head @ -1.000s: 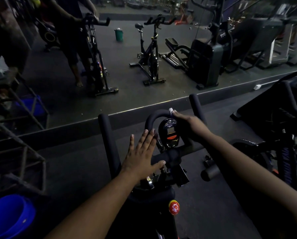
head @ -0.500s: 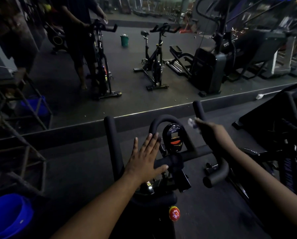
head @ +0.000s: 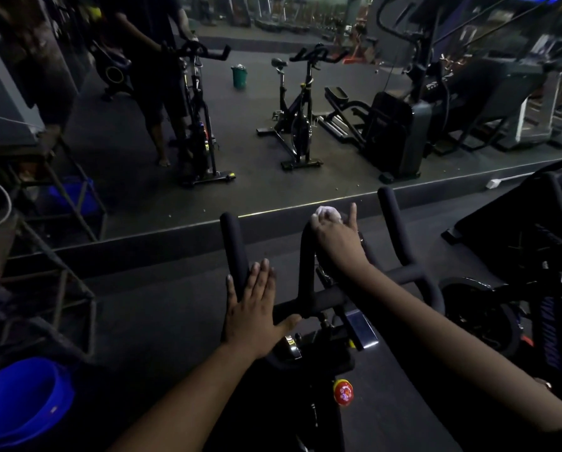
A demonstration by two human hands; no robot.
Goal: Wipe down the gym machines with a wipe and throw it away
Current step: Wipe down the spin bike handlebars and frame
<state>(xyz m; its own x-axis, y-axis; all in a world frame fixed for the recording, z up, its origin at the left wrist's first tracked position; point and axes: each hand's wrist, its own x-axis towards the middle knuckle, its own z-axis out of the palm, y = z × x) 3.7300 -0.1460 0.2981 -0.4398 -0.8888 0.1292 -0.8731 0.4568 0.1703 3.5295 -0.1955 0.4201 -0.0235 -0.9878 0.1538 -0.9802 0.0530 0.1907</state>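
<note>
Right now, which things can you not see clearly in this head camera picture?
- Bike console: hidden behind the right hand and wrist.
- Wipe: only a white lump shows above the fingers; the rest is inside the grip.
- Handlebar under the left hand: covered by the flat palm.
- Blue bucket: cut off by the left edge.
- Green bin in the mirror: too small and dark to see its contents.

Location: a dimly lit commercial gym. A wall-wide mirror (head: 305,132) above dark rubber flooring (head: 162,321) reflects a black stationary spin bike (head: 300,119), a black elliptical trainer with grey housing (head: 400,132) and white-framed treadmills (head: 547,106). A black padded multi-grip bike handlebar (head: 312,301) occupies the foreground. A blue plastic bucket (head: 22,399) stands at lower left.
</note>
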